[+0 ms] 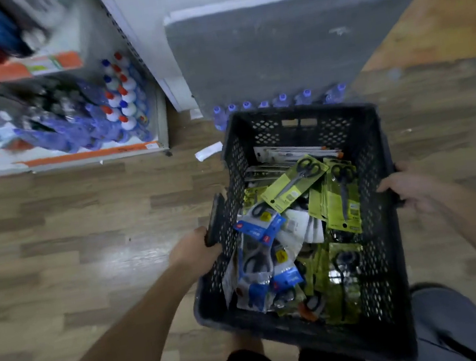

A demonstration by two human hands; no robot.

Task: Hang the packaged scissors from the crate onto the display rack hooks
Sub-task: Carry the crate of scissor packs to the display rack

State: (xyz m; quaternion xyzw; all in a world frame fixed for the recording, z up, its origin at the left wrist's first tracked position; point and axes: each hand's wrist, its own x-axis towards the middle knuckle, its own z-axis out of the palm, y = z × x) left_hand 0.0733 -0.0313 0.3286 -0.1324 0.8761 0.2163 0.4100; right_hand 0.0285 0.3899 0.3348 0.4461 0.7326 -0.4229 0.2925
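While the left hand (196,249) and right hand (409,191) grip its side walls, the dark crate (384,251) holds jumbled packaged scissors (295,183). Yellow-green packs (342,205) lie rightward, blue packs (260,226) leftward.

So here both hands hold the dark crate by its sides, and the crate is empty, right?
Not quite. The head view shows the left hand and the right hand holding the dark crate by its sides, but it is not empty: packaged scissors fill it.

Crate (373,192) matt perforated plastic; scissor packs (295,181) glossy; floor (85,232) wood-look.
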